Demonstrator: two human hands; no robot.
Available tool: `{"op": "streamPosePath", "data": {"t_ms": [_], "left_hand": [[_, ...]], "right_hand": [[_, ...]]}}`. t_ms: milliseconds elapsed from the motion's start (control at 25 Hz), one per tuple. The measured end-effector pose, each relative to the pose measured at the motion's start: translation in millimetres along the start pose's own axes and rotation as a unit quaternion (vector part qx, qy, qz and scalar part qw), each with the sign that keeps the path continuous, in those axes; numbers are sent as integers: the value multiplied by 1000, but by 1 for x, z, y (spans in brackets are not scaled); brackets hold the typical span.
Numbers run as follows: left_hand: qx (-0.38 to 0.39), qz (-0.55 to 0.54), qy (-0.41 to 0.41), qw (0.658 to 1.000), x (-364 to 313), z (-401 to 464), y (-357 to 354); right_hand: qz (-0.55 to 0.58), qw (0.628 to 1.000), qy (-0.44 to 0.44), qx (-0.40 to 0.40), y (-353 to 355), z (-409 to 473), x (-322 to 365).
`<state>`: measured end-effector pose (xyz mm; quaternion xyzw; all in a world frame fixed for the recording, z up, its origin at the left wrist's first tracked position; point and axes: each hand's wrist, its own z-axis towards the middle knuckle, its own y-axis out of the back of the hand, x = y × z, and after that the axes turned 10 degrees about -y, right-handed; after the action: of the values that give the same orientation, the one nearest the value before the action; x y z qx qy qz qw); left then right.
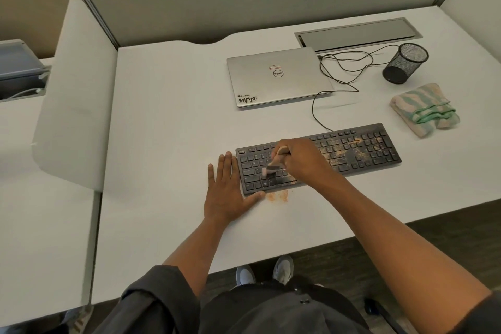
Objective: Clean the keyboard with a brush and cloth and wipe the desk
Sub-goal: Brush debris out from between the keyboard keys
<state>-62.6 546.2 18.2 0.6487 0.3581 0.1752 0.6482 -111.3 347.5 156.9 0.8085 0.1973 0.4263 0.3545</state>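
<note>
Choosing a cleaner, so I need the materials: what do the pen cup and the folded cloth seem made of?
The pen cup looks like black wire mesh, probably metal: its wall shows a fine see-through grid. The folded cloth looks like soft terry or microfibre, green and cream striped, with a fuzzy, matte surface.

Right hand (301,157): grips a brush (275,164), bristles down on the keyboard's (352,152) left keys.
Left hand (229,192): flat on the desk (168,116), thumb against the keyboard's near left corner.
Dust (278,196): orange patch on the desk just before the keyboard; more over the right keys.
Cloth (424,110): folded, beyond the keyboard's right end.
</note>
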Motion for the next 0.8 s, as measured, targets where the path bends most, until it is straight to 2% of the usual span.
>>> {"op": "streamPosePath", "data": {"t_ms": [80, 280, 400, 480, 600, 680, 800], "left_hand": [[1, 4, 1, 1000, -1, 0, 0], [-2, 9, 3, 1000, 1, 0, -1], [-12, 9, 3, 1000, 0, 0, -2], [-14, 5, 3, 1000, 0, 1, -3], [-21, 0, 3, 1000, 0, 1, -5], [-18, 2, 4, 1000, 0, 1, -4], [-18, 4, 6, 1000, -2, 1, -4]], "right_hand": [[-57, 998, -3, -4, 12, 5, -3], [15, 999, 25, -13, 24, 12, -3], [-20, 999, 35, 8, 18, 13, -15], [-5, 999, 25, 21, 23, 15, -24], [-41, 998, 43, -24, 35, 19, -28], [-3, 998, 69, -14, 35, 14, -23], [-13, 998, 67, 8, 26, 11, -28]]}}
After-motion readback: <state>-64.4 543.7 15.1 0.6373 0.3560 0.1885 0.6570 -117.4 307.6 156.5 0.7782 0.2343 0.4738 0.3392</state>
